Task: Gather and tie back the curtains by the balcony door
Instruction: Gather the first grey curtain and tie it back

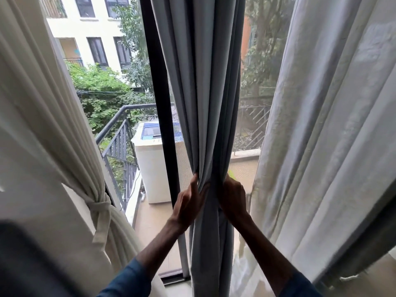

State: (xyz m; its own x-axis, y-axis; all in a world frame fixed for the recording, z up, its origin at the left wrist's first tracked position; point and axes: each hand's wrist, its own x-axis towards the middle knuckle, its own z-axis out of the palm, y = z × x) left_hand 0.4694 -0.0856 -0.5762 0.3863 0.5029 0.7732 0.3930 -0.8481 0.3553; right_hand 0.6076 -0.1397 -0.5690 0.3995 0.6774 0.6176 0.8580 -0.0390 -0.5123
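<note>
A grey curtain (205, 103) hangs bunched in folds down the middle of the view, in front of the black door frame (159, 125). My left hand (189, 202) touches its left side with fingers reaching up into the folds. My right hand (232, 198) wraps round its right side, fingers hidden behind the cloth. At the left, a cream curtain (42, 116) is gathered and held by a knotted cream tie (99, 207). A sheer white curtain (325, 125) hangs loose at the right.
Beyond the glass lies a balcony with a black railing (120, 138) and a white washing machine (150, 159). Trees and a pale building stand behind. A dark blurred shape (27, 260) fills the lower left corner.
</note>
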